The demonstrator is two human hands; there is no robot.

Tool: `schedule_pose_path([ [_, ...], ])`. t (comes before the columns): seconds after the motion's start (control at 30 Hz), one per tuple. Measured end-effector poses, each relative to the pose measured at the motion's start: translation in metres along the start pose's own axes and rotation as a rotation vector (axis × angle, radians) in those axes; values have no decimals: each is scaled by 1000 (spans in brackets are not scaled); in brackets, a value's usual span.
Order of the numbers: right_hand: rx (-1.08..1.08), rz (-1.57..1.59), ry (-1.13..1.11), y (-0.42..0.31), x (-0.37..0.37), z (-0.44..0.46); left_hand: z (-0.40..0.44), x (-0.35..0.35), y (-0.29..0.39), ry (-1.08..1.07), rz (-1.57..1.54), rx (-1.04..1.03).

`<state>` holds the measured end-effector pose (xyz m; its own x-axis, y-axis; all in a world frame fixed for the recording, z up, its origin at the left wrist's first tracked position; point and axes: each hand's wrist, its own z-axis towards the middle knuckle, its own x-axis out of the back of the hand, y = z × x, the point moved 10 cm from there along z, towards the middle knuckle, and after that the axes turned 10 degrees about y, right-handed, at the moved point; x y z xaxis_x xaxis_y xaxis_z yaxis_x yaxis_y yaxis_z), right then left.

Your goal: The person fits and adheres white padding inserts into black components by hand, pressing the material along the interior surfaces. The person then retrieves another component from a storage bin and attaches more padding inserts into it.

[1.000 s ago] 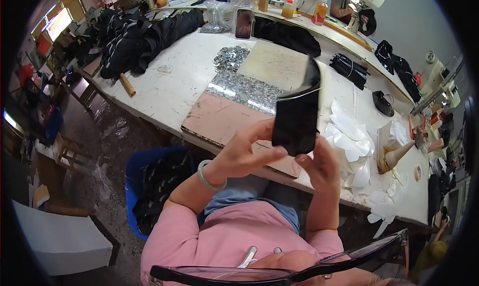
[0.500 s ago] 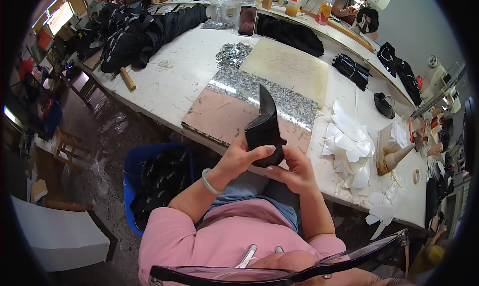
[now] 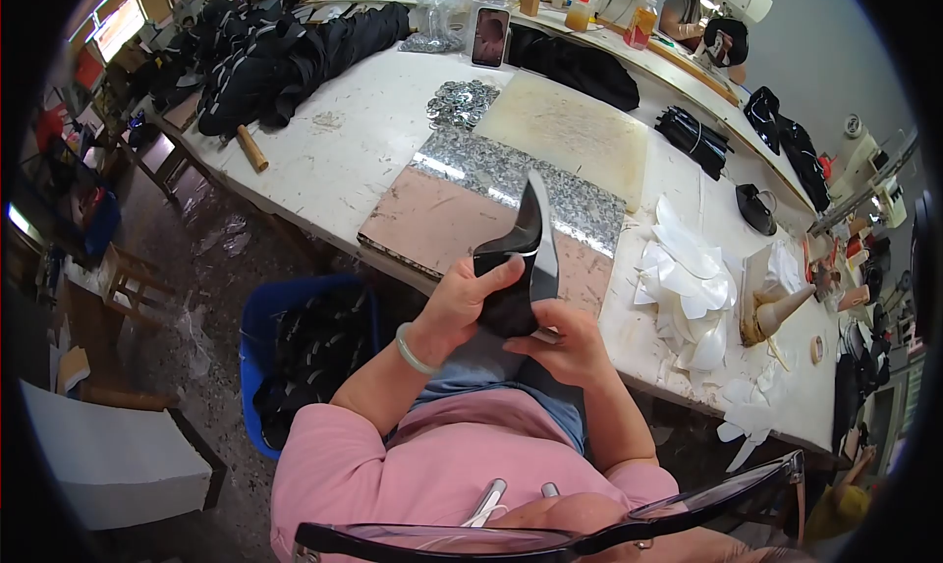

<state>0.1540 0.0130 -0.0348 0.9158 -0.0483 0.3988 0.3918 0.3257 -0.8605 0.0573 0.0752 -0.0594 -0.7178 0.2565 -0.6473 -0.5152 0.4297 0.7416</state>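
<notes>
Both hands hold a black, curved leather-like piece [image 3: 509, 303] upright above the table's front edge, its pointed end up and a light grey strip showing along the right side. My left hand [image 3: 460, 301] grips its left edge, thumb lying across the front. At the lower right edge, my right hand [image 3: 567, 345] pinches the piece between thumb and fingers. Behind it lie a pinkish board [image 3: 432, 224] and a speckled stone slab [image 3: 481, 175].
Metal rings [image 3: 460, 105] lie beyond the slab, near a propped phone [image 3: 489, 37]. White cut pieces [image 3: 688, 293] and a cone [image 3: 786, 312] are at right. A blue bin [image 3: 257, 337] of black pieces stands at lower left. A co-worker's arm [image 3: 680, 18] shows at the back.
The black piece has come down and left, nearer my body, and has turned so that its light grey strip shows. Both hands moved with it and still hold it.
</notes>
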Motion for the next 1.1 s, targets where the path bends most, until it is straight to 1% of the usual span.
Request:
schedule_pose_path([
  [0.03,-61,76,-8,4,0,1,4,2,-1,-31,5,16],
  [0.07,-86,292,96,-1,11,6,9,7,-3,-60,10,33],
  [0.13,-136,723,300,-10,32,17,3,-9,12,-153,130,-62],
  [0.2,-74,794,470,-23,61,21,-17,-44,41,-282,360,-289],
  [0.23,-41,854,451,-29,65,23,-28,-54,55,-338,654,-541],
  [0.33,85,848,307,-59,48,25,-29,-44,59,-155,399,-604],
  [0.37,60,663,185,-53,36,24,-31,-43,65,-128,267,-625],
  [0.4,76,457,220,-47,35,21,-33,-47,70,-131,263,-667],
  [0.47,-1,404,253,-31,32,18,-36,-51,82,-133,255,-754],
  [0.5,27,374,309,-35,37,18,-32,-49,77,-105,416,-718],
  [0.57,82,316,422,-50,48,16,-30,-52,73,-82,450,-691],
  [0.6,116,209,461,-58,52,13,-28,-54,70,-73,468,-677],
  [0.63,150,99,501,-65,58,9,-29,-62,69,-129,477,-720],
  [0.67,183,-14,540,-74,64,6,-26,-63,68,-134,442,-690],
  [0.7,311,-209,527,-97,65,4,-24,-66,68,-139,406,-660],
  [0.77,387,-114,522,-111,68,-1,-13,-74,74,-157,321,-636],
  [0.8,424,-64,520,-117,70,-4,6,-73,70,-156,172,-482],
  [0.83,442,-60,436,-119,70,-3,26,-74,63,-154,26,-324],
  [0.87,420,141,442,-122,77,-2,46,-74,58,-152,-118,-161],
  [0.93,425,177,440,-111,95,-1,111,-39,31,-246,-8,6],
  [0.97,327,185,510,-96,103,3,147,-11,17,-253,30,66],
  [1.0,207,88,563,-74,110,8,168,9,6,-260,70,127],
  [1.07,16,-34,566,-20,111,24,176,44,6,20,312,166],
  [1.1,38,-169,488,-7,102,29,177,61,11,160,437,177],
])
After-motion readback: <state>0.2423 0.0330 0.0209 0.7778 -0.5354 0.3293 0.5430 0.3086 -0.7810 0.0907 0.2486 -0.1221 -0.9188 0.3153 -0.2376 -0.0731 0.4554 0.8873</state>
